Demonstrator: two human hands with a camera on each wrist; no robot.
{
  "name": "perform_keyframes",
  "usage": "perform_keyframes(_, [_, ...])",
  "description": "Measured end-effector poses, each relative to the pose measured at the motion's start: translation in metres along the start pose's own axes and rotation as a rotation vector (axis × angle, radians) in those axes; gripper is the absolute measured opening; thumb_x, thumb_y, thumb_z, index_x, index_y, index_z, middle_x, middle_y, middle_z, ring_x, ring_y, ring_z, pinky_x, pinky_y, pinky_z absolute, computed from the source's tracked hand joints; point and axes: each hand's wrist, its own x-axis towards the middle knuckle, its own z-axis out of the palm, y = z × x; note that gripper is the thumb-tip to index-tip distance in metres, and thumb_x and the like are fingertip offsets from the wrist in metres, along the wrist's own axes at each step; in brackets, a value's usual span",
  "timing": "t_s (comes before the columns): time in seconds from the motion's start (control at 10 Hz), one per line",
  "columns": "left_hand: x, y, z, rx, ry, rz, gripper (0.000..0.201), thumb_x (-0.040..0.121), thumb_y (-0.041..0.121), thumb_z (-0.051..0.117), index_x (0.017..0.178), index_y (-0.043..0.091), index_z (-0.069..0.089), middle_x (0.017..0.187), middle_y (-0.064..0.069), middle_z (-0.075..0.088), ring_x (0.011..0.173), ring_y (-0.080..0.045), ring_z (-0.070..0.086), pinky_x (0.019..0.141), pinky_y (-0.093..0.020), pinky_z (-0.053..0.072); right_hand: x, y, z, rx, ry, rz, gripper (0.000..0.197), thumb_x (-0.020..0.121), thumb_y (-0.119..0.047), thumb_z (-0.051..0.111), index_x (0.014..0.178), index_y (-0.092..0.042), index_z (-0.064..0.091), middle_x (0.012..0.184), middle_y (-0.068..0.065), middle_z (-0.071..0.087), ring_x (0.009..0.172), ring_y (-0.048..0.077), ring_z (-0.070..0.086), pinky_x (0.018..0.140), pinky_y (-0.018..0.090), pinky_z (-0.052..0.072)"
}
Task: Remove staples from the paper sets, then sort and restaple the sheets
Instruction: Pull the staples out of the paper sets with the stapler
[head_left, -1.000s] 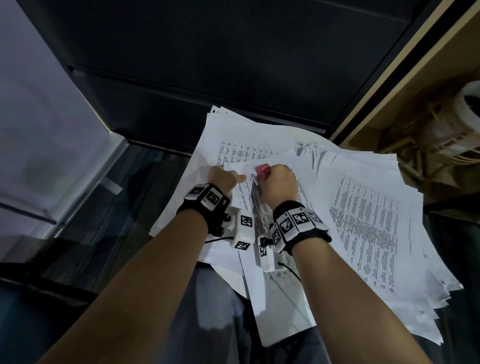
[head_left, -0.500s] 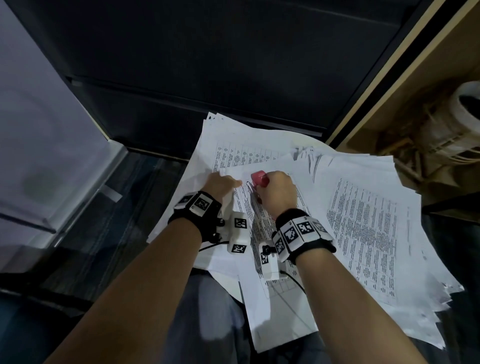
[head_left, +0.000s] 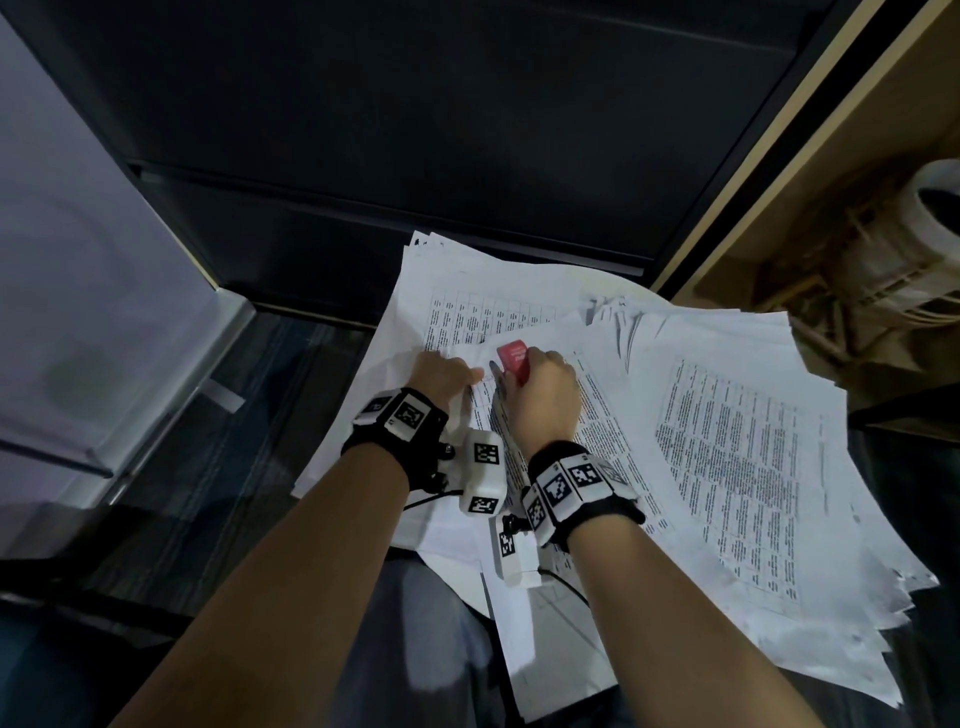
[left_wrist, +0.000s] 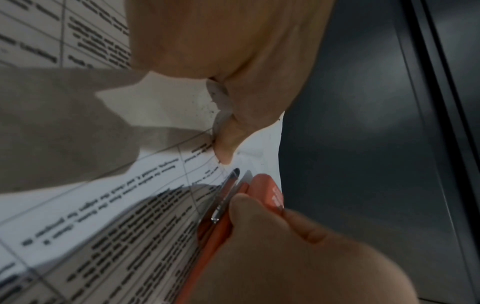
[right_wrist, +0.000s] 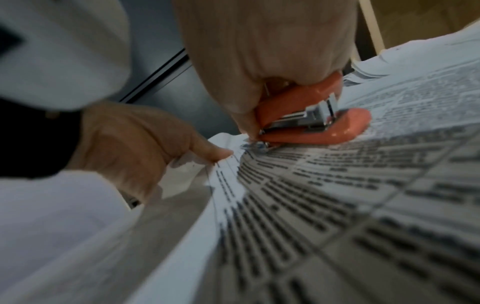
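Note:
A printed paper set (head_left: 540, 415) lies on top of a loose pile of sheets. My right hand (head_left: 543, 397) grips a small red stapler (head_left: 513, 359) (right_wrist: 311, 123) (left_wrist: 262, 197), with its metal tail tongue pressed to the set's top corner. My left hand (head_left: 447, 376) (right_wrist: 145, 144) pinches that corner of the paper set (left_wrist: 155, 176) (right_wrist: 337, 185) between thumb and fingers just left of the stapler. The staple itself is too blurred to make out.
More printed sheets (head_left: 737, 452) fan out to the right over a round white table (head_left: 452, 564). A dark cabinet (head_left: 415, 130) stands behind. To the right, a wooden shelf (head_left: 810, 171) holds a white basket-like object (head_left: 909, 260). My lap is below.
Both hands stay at the paper's corner. The stapler shifted slightly against the corner, and the head view drifted a little.

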Motion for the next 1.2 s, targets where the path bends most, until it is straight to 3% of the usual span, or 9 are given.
perform_keyframes(0.1, [0.010, -0.005, 0.000, 0.200, 0.019, 0.094, 0.057, 0.094, 0.009, 0.052, 0.146, 0.013, 0.029, 0.104, -0.005, 0.058, 0.116, -0.022, 0.056, 0.102, -0.031, 0.042, 0.000, 0.000, 0.004, -0.089, 0.034, -0.091, 0.032, 0.092, -0.030, 0.059, 0.115, -0.007, 0.060, 0.113, 0.010, 0.061, 0.107, 0.031, 0.054, 0.087, 0.047, 0.047])
perform_keyframes(0.2, [0.002, 0.005, -0.001, 0.395, 0.070, 0.090, 0.061, 0.095, 0.009, 0.051, 0.149, 0.018, 0.024, 0.129, -0.011, 0.054, 0.124, -0.026, 0.051, 0.106, -0.033, 0.039, 0.006, 0.000, 0.004, 0.033, 0.021, 0.012, 0.027, 0.092, -0.025, 0.061, 0.110, -0.005, 0.064, 0.107, 0.011, 0.063, 0.100, 0.030, 0.058, 0.084, 0.045, 0.051])
perform_keyframes(0.4, [0.001, -0.001, 0.001, 0.351, 0.067, 0.159, 0.057, 0.096, 0.013, 0.050, 0.148, 0.016, 0.027, 0.129, -0.010, 0.055, 0.121, -0.024, 0.053, 0.104, -0.030, 0.040, 0.007, -0.009, 0.006, 0.101, 0.003, 0.133, 0.020, 0.089, -0.019, 0.062, 0.100, -0.003, 0.067, 0.100, 0.013, 0.064, 0.094, 0.032, 0.060, 0.079, 0.043, 0.054])
perform_keyframes(0.5, [0.003, 0.004, 0.003, -0.331, -0.046, -0.107, 0.048, 0.090, 0.008, 0.059, 0.135, -0.001, 0.045, 0.116, -0.009, 0.062, 0.088, -0.012, 0.061, 0.096, -0.030, 0.048, 0.003, -0.009, 0.003, 0.010, 0.007, 0.061, 0.024, 0.090, -0.014, 0.060, 0.109, -0.001, 0.063, 0.110, 0.013, 0.059, 0.103, 0.033, 0.055, 0.085, 0.046, 0.051])
perform_keyframes(0.7, [0.004, 0.004, 0.001, 0.191, -0.063, 0.042, 0.051, 0.097, 0.014, 0.049, 0.145, 0.012, 0.032, 0.132, -0.012, 0.055, 0.115, -0.022, 0.057, 0.101, -0.029, 0.042, 0.012, -0.010, 0.006, 0.151, -0.016, 0.181, 0.017, 0.088, -0.018, 0.062, 0.095, -0.005, 0.069, 0.094, 0.012, 0.066, 0.090, 0.032, 0.062, 0.075, 0.039, 0.054])
perform_keyframes(0.8, [0.018, -0.006, 0.004, -0.581, 0.069, -0.161, 0.040, 0.089, 0.006, 0.060, 0.127, -0.003, 0.052, 0.127, -0.018, 0.059, 0.074, -0.008, 0.057, 0.094, -0.033, 0.050, 0.007, -0.011, 0.005, 0.054, -0.003, 0.094, 0.019, 0.088, -0.016, 0.063, 0.102, -0.003, 0.066, 0.103, 0.011, 0.062, 0.099, 0.031, 0.057, 0.083, 0.044, 0.051])
perform_keyframes(1.0, [0.010, -0.001, 0.000, -0.222, 0.014, -0.022, 0.035, 0.092, 0.005, 0.055, 0.126, -0.002, 0.054, 0.129, -0.016, 0.058, 0.087, -0.010, 0.061, 0.079, -0.020, 0.051, 0.015, -0.009, 0.008, 0.197, -0.001, 0.152, 0.014, 0.086, -0.017, 0.066, 0.090, -0.004, 0.069, 0.090, 0.012, 0.067, 0.085, 0.031, 0.063, 0.071, 0.038, 0.054])
perform_keyframes(1.1, [-0.009, 0.004, -0.005, 0.266, 0.045, 0.118, 0.033, 0.099, 0.013, 0.043, 0.129, 0.008, 0.053, 0.130, -0.006, 0.058, 0.122, -0.020, 0.053, 0.103, -0.028, 0.038, 0.017, -0.012, 0.008, 0.235, -0.012, 0.209, 0.014, 0.085, -0.016, 0.067, 0.088, -0.003, 0.069, 0.087, 0.013, 0.068, 0.082, 0.031, 0.064, 0.064, 0.032, 0.049])
perform_keyframes(1.2, [-0.014, 0.009, -0.008, 0.330, 0.057, 0.114, 0.035, 0.101, 0.017, 0.037, 0.133, 0.010, 0.049, 0.131, -0.006, 0.057, 0.125, -0.023, 0.050, 0.101, -0.028, 0.037, 0.016, -0.013, 0.009, 0.118, -0.007, 0.091, 0.016, 0.086, -0.016, 0.066, 0.094, -0.002, 0.066, 0.098, 0.011, 0.063, 0.089, 0.031, 0.059, 0.079, 0.045, 0.053])
